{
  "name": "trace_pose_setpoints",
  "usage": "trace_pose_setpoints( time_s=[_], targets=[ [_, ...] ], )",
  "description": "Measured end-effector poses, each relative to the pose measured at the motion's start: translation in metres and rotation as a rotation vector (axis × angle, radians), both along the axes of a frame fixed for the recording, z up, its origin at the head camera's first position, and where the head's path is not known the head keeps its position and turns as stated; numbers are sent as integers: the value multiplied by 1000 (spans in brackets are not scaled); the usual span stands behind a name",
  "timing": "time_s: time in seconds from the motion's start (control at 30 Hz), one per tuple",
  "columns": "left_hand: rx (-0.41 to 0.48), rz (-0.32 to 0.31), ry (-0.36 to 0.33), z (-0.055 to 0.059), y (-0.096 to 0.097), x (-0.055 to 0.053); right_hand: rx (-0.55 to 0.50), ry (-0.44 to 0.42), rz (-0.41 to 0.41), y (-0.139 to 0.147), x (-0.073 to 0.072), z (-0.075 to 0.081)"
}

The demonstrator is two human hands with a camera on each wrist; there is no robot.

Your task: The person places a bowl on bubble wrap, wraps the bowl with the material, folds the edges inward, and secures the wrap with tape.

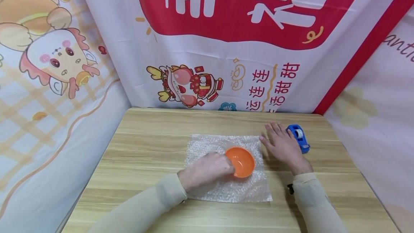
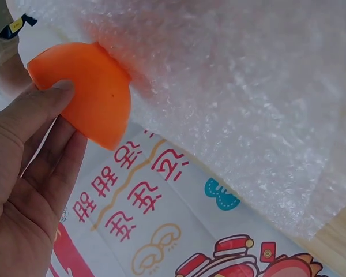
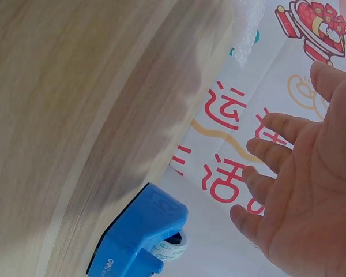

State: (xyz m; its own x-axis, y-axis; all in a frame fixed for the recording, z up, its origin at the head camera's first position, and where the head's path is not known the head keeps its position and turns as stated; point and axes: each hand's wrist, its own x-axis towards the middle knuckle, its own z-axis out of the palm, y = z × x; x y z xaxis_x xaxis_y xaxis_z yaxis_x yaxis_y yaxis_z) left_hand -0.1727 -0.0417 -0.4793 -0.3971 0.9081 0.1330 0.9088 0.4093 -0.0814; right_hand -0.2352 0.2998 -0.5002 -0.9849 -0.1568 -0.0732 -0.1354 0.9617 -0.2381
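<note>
Orange bowl [image 1: 244, 159], its rim pinched in your left hand [image 1: 207, 170]

Smooth and glossy inside, it is right of centre, on or just over the clear bubble wrap [image 1: 245, 191]; your left fingers are closed on its wall, thumb outside. Your right hand [image 1: 284, 148] holds nothing, its fingers spread beside the blue tape dispenser [image 1: 300, 140].

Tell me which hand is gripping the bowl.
The left hand: it grips the orange bowl at its edge. The right hand holds nothing, fingers spread beside the blue tape dispenser.
</note>
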Motion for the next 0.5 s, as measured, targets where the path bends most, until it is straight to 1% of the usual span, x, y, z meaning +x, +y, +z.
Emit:
trace_pose_setpoints(
  time_s=[0.07,0.13,0.2,0.23,0.3,0.37,0.43,0.5],
  targets=[
    [2,1,-5,-2,0,2,0,-5,0,0,1,1],
    [6,7,-29,-3,-1,2,0,-8,1,0,1,1],
    [18,14,-66,-3,-2,-1,-2,-8,1,-1,1,1],
    [32,18,-98,-3,-3,-4,-3,-8,2,-1,1,1],
    [68,41,-165,0,-8,-9,-6,-7,1,-1,1,1],
    [100,67,-203,2,-14,-16,-9,-7,1,-1,2,1],
    [114,107,-226,2,-21,-22,-11,-8,0,0,2,1],
    [103,156,-235,1,-27,-25,-13,-13,-1,0,2,1]
  ],
)
